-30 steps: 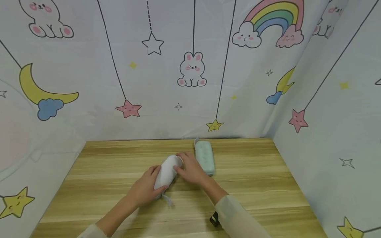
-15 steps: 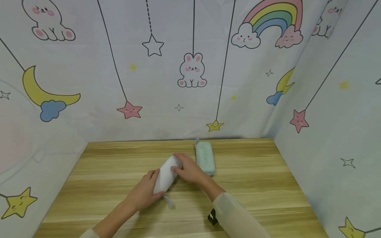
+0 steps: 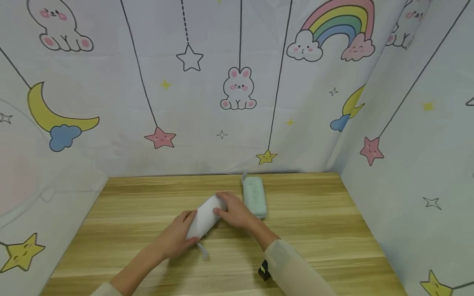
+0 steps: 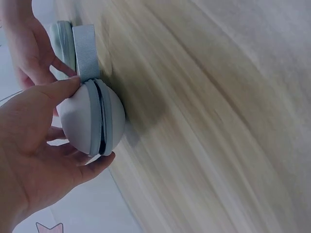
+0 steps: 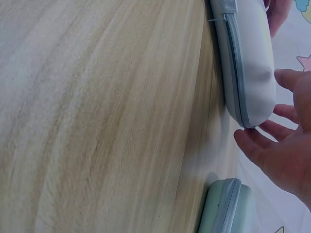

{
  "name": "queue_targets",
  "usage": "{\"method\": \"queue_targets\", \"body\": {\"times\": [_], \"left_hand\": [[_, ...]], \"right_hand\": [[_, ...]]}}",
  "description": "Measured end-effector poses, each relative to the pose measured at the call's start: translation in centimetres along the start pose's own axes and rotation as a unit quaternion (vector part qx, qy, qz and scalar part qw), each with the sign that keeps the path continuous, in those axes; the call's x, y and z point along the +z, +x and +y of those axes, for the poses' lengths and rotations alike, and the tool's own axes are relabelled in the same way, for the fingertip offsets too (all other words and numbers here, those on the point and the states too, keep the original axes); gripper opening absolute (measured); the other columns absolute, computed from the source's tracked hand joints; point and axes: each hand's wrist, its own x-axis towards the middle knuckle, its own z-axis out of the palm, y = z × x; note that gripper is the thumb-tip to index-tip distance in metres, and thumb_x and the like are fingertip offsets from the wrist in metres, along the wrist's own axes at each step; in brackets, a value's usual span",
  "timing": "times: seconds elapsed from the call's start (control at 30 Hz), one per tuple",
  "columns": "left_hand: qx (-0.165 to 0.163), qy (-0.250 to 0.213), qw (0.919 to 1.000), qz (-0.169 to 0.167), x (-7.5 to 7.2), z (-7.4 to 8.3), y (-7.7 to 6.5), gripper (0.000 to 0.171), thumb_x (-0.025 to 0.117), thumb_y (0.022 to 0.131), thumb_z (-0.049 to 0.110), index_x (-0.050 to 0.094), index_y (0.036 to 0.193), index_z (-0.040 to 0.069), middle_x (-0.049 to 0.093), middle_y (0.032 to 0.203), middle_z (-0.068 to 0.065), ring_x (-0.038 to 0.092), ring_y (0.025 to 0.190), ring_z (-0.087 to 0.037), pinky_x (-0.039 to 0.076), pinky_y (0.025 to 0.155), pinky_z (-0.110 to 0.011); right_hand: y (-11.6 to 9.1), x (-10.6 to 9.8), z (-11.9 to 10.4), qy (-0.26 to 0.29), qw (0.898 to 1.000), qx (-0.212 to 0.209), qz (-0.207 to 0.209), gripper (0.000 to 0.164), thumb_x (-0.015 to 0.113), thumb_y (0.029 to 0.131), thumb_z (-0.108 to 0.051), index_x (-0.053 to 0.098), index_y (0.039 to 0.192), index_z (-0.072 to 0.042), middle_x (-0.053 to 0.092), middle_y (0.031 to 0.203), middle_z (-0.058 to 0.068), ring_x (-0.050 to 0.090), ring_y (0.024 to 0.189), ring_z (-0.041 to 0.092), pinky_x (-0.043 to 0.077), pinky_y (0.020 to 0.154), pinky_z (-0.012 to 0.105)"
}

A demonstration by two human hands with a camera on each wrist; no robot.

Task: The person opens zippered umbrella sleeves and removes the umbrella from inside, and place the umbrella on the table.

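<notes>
A white zippered case (image 3: 205, 218), shaped like a glasses case, lies slantwise between both hands just over the table. My left hand (image 3: 177, 236) grips its near end, with thumb and fingers on opposite sides. At the far end my right hand (image 3: 235, 209) holds it, thumb on the side and fingers bent round the tip. In the left wrist view a grey ribbon loop (image 4: 86, 51) sticks out from the near end, and a dark gap shows between the grey zipper bands (image 4: 95, 119). The right wrist view shows the zipper (image 5: 236, 73) running along one side.
A mint-green zippered case (image 3: 254, 197) lies on the wooden table (image 3: 303, 230), just right of my right hand. Behind the table hangs a white cloth (image 3: 200, 156) with printed stars and rabbits. A small black object (image 3: 264, 270) shows beside the right sleeve.
The near end of the white case has shifted slightly left together with my left hand, so the case slants more. My right hand stays at the far end.
</notes>
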Motion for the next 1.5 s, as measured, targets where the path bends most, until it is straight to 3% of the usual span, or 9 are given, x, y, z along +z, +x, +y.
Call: {"method": "queue_targets", "body": {"times": [0.3,0.6,0.7,0.93,1.1,1.2,1.33,1.5], "left_hand": [[0.008,0.0,0.9999,-0.014,-1.2,-0.7,0.2,0.078,0.085,0.089,0.008,0.044,0.151,-0.015,0.054,0.143,-0.032,0.059,0.124,-0.047,0.053,0.099,-0.059],[-0.037,0.065,0.9962,-0.044,-2.5,-1.7,0.6,0.075,0.085,0.086,0.004,0.052,0.153,-0.002,0.055,0.147,-0.025,0.059,0.126,-0.049,0.055,0.095,-0.062],[-0.038,0.086,0.9947,-0.042,-2.8,-1.9,0.6,0.074,0.084,0.086,0.003,0.053,0.153,0.003,0.055,0.148,-0.025,0.058,0.127,-0.05,0.054,0.094,-0.065],[-0.043,0.129,0.99,0.039,-2.7,-2.7,0.2,0.074,0.081,0.084,0.002,0.053,0.152,0.001,0.055,0.146,-0.03,0.052,0.133,-0.055,0.041,0.101,-0.078],[-0.07,0.122,0.983,0.118,-2.0,-3.6,0.0,0.075,0.078,0.081,0.002,0.048,0.149,-0.011,0.052,0.142,-0.038,0.049,0.132,-0.059,0.043,0.102,-0.074],[-0.098,0.11,0.9788,0.143,-1.7,-4.0,0.0,0.074,0.078,0.082,0.003,0.047,0.147,-0.015,0.049,0.14,-0.042,0.048,0.13,-0.062,0.046,0.102,-0.07],[-0.136,0.1,0.972,0.164,-1.4,-4.0,-0.4,0.068,0.079,0.086,0.006,0.048,0.141,-0.017,0.048,0.137,-0.042,0.048,0.126,-0.062,0.053,0.092,-0.067],[-0.134,0.121,0.9632,0.199,-1.0,-4.0,-0.8,0.05,0.081,0.086,0.005,0.055,0.121,-0.019,0.055,0.121,-0.038,0.058,0.11,-0.056,0.059,0.074,-0.06]], "right_hand": [[-0.1,0.3,-0.2,-0.004,1.0,0.019,-0.003,0.052,0.067,0.106,-0.031,0.056,0.15,-0.007,0.054,0.149,0.017,0.055,0.136,0.031,0.049,0.111,0.047],[-0.1,0.5,-0.4,0.023,1.0,0.021,0.003,0.037,0.069,0.105,-0.031,0.062,0.134,-0.008,0.067,0.133,0.007,0.064,0.121,0.021,0.054,0.101,0.038],[-0.1,0.6,-0.6,0.032,0.999,0.018,0.008,0.034,0.07,0.105,-0.03,0.063,0.13,-0.008,0.07,0.129,0.007,0.065,0.121,0.02,0.055,0.101,0.037],[-0.1,0.6,-0.8,0.038,0.999,0.04,0.001,0.029,0.074,0.102,-0.028,0.063,0.123,-0.011,0.072,0.124,0.008,0.069,0.114,0.021,0.057,0.094,0.035],[0.0,0.5,-1.0,0.043,0.998,0.05,-0.009,0.044,0.077,0.1,-0.031,0.062,0.132,-0.005,0.071,0.125,0.009,0.069,0.111,0.02,0.057,0.094,0.036],[-0.1,0.6,-1.1,0.041,0.998,0.049,-0.015,0.053,0.077,0.099,-0.034,0.062,0.139,-0.002,0.069,0.125,0.009,0.067,0.112,0.02,0.056,0.096,0.037],[-0.3,0.8,-1.2,0.021,0.998,0.039,-0.034,0.052,0.075,0.1,-0.038,0.065,0.138,-0.004,0.067,0.122,0.006,0.065,0.109,0.018,0.055,0.095,0.033],[-0.4,0.8,-1.7,0.019,0.998,0.031,-0.06,0.048,0.073,0.101,-0.04,0.068,0.136,-0.007,0.069,0.124,0.004,0.066,0.108,0.014,0.055,0.093,0.03]]}}
